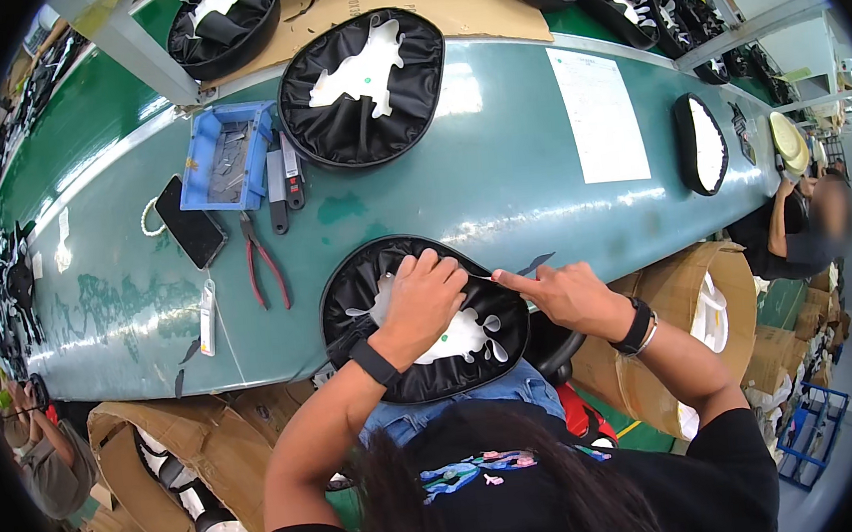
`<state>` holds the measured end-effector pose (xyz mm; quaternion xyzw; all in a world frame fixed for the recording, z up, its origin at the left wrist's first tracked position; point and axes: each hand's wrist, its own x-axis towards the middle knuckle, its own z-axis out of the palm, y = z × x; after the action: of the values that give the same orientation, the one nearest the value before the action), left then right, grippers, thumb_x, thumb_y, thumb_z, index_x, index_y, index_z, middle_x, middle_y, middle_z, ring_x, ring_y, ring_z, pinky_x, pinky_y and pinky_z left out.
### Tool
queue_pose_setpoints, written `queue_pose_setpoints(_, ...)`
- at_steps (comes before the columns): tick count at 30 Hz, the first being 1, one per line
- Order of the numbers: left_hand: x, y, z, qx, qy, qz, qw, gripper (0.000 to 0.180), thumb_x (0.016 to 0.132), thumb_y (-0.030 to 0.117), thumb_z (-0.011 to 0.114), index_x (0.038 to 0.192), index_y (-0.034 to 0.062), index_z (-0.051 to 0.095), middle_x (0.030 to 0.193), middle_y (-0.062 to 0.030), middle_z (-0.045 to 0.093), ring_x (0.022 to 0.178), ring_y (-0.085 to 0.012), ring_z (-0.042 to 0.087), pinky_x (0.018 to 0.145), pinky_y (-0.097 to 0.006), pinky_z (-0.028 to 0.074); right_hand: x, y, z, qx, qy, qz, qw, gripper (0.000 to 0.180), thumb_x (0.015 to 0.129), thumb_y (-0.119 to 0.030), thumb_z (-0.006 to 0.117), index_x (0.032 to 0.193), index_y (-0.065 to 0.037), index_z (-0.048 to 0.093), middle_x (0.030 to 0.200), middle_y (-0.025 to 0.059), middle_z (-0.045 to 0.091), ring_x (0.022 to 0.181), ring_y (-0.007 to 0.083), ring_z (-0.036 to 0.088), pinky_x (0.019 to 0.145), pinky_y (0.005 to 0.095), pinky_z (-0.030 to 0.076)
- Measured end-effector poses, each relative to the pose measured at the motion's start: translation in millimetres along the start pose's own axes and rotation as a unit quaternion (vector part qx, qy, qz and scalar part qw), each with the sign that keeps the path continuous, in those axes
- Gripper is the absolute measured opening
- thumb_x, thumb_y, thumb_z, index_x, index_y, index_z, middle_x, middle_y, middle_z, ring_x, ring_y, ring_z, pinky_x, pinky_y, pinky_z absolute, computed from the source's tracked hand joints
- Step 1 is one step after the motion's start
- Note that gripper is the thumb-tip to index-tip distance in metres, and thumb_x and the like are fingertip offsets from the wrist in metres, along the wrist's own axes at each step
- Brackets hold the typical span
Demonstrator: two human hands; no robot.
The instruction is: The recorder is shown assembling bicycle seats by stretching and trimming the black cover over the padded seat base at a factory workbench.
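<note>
A round black cover (361, 271), gathered around a white insert, lies at the table's front edge by my lap. My left hand (421, 304) is on it, fingers curled down over the insert and the gathered black material; what they grip, if anything, is hidden. At the cover's right rim is my right hand (571, 297), closed, with its index finger stretched toward the edge. A thin, light-coloured tip shows at that fingertip, too small to name. Beside this hand a dark scrap strip (538, 263) lies on the table.
Farther back sits another black cover (321, 139) with a white insert. To its left are a blue bin (200, 164) of thin metal pieces, red-handled pliers (255, 254) and a phone (188, 225). A paper sheet (599, 117) lies right of centre. Cardboard boxes (643, 349) flank me.
</note>
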<state>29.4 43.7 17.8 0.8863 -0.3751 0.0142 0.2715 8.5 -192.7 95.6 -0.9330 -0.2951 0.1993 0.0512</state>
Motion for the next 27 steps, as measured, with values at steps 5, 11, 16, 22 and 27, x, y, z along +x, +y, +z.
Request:
queue_pose_setpoints(5, 0, 2, 5, -0.042, 0.002, -0.025, 0.999, 0.023, 0.075, 0.025, 0.070, 0.087, 0.0080, 0.061, 0.082, -0.0057, 0.058, 0.088, -0.0230, 0.048, 0.075, -0.037, 0.036, -1, -3, 1, 0.009, -0.010, 0.008, 1.000, 0.053, 0.087, -0.011, 0.049, 0.138, -0.023, 0.044, 0.069, 0.0136, 0.057, 0.052, 0.0283, 0.059, 0.046, 0.0391, 0.044)
queue_pose_setpoints(11, 4, -9, -1, -0.223, -0.001, 0.006, 0.975, 0.023, 0.076, 0.016, 0.066, 0.059, 0.0044, 0.057, 0.062, -0.0063, 0.049, 0.077, -0.0236, 0.047, 0.071, -0.037, 0.035, -17, -1, 22, 0.024, 0.004, 0.021, 0.999, 0.059, 0.086, -0.009, 0.049, 0.142, -0.024, 0.038, 0.075, 0.0155, 0.056, 0.055, 0.0299, 0.058, 0.046, 0.0404, 0.044)
queue_pose_setpoints(16, -11, -34, -15, -0.649, -0.015, -0.224, 0.727, 0.032, 0.081, 0.024, 0.064, 0.057, 0.0033, 0.058, 0.054, -0.0061, 0.047, 0.068, -0.0208, 0.044, 0.072, -0.035, 0.035, -62, -17, 53, 0.069, 0.012, 0.098, 0.993, 0.062, 0.085, -0.008, 0.049, 0.144, -0.023, 0.036, 0.075, 0.0154, 0.054, 0.056, 0.0311, 0.057, 0.047, 0.0427, 0.045)
queue_pose_setpoints(22, 20, 22, 28, -0.246, -0.063, 0.092, 0.963, 0.033, 0.084, 0.034, 0.064, 0.073, 0.0021, 0.065, 0.068, -0.0096, 0.054, 0.065, -0.0213, 0.048, 0.071, -0.035, 0.037, -53, -25, 48, 0.085, 0.073, 0.115, 0.987, 0.062, 0.084, -0.007, 0.051, 0.144, -0.018, 0.036, 0.075, 0.0142, 0.053, 0.055, 0.0321, 0.056, 0.047, 0.0447, 0.045)
queue_pose_setpoints(27, 7, -10, 28, -0.807, 0.098, -0.187, 0.551, 0.025, 0.084, 0.020, 0.064, 0.068, 0.0043, 0.052, 0.078, -0.0025, 0.047, 0.079, -0.0125, 0.045, 0.074, -0.026, 0.038, -77, -74, 76, 0.143, 0.058, 0.237, 0.959, 0.061, 0.088, -0.013, 0.053, 0.145, -0.017, 0.033, 0.072, 0.0143, 0.054, 0.053, 0.0342, 0.056, 0.045, 0.0475, 0.044)
